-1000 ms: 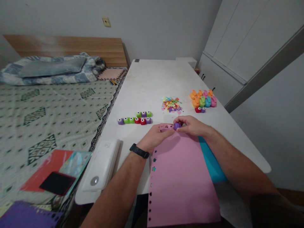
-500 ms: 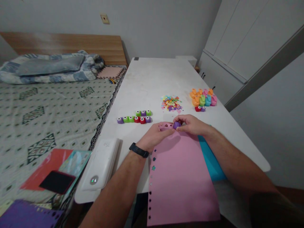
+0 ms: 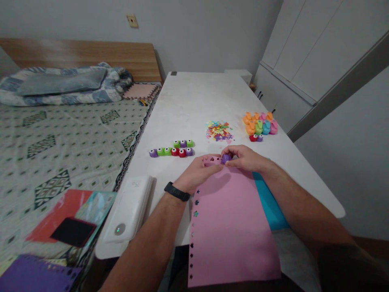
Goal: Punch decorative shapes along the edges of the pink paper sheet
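Both hands working at top edge of pink paper

Right hand [image 3: 244, 158] is pinching small rounded purple plastic punch [image 3: 225, 158] at the sheet's far edge, centre of frame. Left hand [image 3: 202, 172] is gripping large rectangular pink paper sheet [image 3: 232, 227] just left of the punch, thumb on top. Shaped holes are running down the sheet's left edge. Blue sheet [image 3: 270, 202] is lying partly under it, lower right. Multicoloured confetti pile [image 3: 219, 131] is sitting beyond the hands on white worktop [image 3: 197, 97]; row of eye-topped punches [image 3: 171, 151] is standing left of centre.
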Demonstrator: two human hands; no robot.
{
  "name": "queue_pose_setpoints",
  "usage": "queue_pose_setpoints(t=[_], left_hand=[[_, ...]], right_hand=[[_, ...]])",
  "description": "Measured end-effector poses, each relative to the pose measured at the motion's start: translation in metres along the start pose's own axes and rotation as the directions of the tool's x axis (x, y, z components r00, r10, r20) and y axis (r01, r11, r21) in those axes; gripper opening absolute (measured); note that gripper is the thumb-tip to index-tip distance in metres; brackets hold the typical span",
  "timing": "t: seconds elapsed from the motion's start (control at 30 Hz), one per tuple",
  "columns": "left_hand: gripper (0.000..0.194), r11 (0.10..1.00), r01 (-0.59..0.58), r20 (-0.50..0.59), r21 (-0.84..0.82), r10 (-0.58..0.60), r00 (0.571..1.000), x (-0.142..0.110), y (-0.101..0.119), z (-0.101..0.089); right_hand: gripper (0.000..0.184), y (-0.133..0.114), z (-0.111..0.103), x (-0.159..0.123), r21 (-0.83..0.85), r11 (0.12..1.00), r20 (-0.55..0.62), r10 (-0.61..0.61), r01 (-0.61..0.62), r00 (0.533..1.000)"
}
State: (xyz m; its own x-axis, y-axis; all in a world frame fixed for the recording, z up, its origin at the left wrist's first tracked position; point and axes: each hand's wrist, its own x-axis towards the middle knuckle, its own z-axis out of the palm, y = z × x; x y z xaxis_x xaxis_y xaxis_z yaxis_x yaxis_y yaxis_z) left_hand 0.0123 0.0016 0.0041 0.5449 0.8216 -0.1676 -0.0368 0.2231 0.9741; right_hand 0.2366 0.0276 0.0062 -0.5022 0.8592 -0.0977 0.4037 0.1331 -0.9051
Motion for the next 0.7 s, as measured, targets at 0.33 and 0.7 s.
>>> queue_pose_setpoints(t=[0.33,0.7], left_hand=[[0.043,1.0,-0.022,-0.004,0.005,0.022,1.0,0.0009,-0.0011,-0.0014],[0.045,0.999,0.019,-0.066,-0.029,-0.021,0.998,0.0026,-0.0004,-0.0023]], right_hand=[[0.027,0.0009,0.0009,0.0007,-0.007,1.0,-0.027,-0.009,0.008,1.0],[0.027,0.0057,-0.0013,0.0024,-0.066,0.997,-0.016,-0.032,0.031,0.999]])
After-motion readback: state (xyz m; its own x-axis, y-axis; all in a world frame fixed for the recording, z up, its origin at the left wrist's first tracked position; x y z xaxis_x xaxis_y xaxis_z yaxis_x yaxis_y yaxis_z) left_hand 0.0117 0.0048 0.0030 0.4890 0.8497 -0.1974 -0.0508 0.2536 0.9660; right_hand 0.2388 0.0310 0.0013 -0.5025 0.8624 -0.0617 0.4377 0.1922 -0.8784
